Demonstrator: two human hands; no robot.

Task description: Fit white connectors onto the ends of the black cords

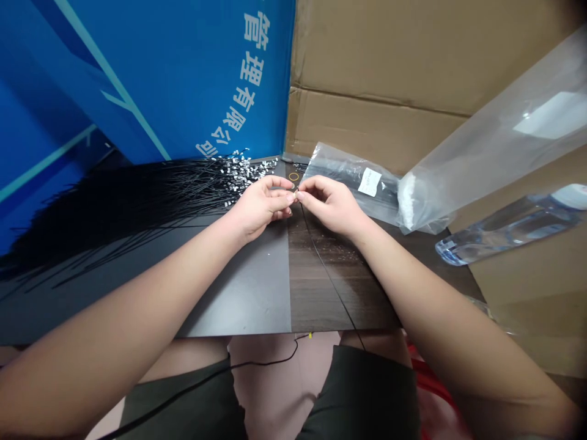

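My left hand (262, 205) and my right hand (331, 205) meet fingertip to fingertip over the dark board (257, 287) on my lap. Both pinch the top end of one thin black wire (328, 272), which runs from the pinch down across the board toward my knees. A small pale tag at the wire's end sits between the fingertips. To the left lies a big fan of black wires (114, 205) with small white tags (238, 168) at their near ends, just left of my left hand.
A blue printed panel (160, 73) and cardboard boxes (389, 67) stand behind the board. A labelled plastic bag (362, 180) of black wires, a large clear bag (495, 140) and a lying clear water bottle (509, 226) are at the right. A small yellow ring (294, 176) lies beyond my hands.
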